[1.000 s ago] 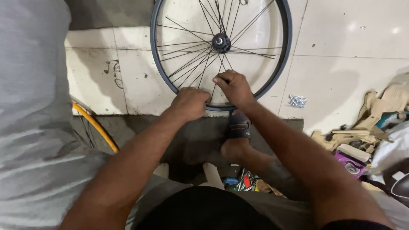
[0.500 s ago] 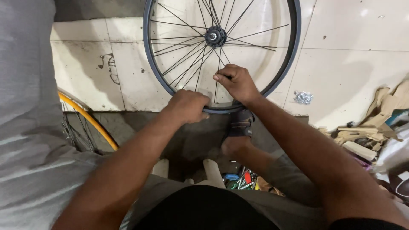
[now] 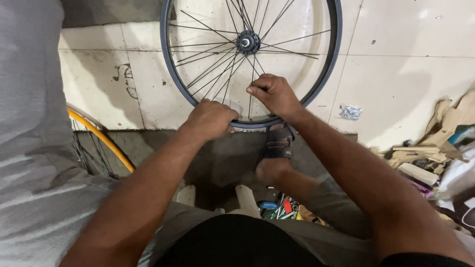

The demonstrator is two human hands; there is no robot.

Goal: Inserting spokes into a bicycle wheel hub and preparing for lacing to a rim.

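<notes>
Since a moment ago our right hand [image 3: 275,95] has climbed from the rim to pinch a spoke, while our left hand [image 3: 212,118] stays closed on the bottom edge of the bicycle wheel [image 3: 250,59]. It stands upright on the tiled floor [image 3: 405,64], braced by our sandalled foot [image 3: 278,143], with scrap cardboard [image 3: 435,143] crowding the right.

A yellow-rimmed wheel [image 3: 101,138] leans at the left. A crumpled foil scrap [image 3: 350,112] lies on the pale tiled floor [image 3: 405,64]. Cardboard scraps [image 3: 435,143] are piled at the right. Assorted small tools [image 3: 279,207] lie below the sandalled foot [image 3: 277,148].
</notes>
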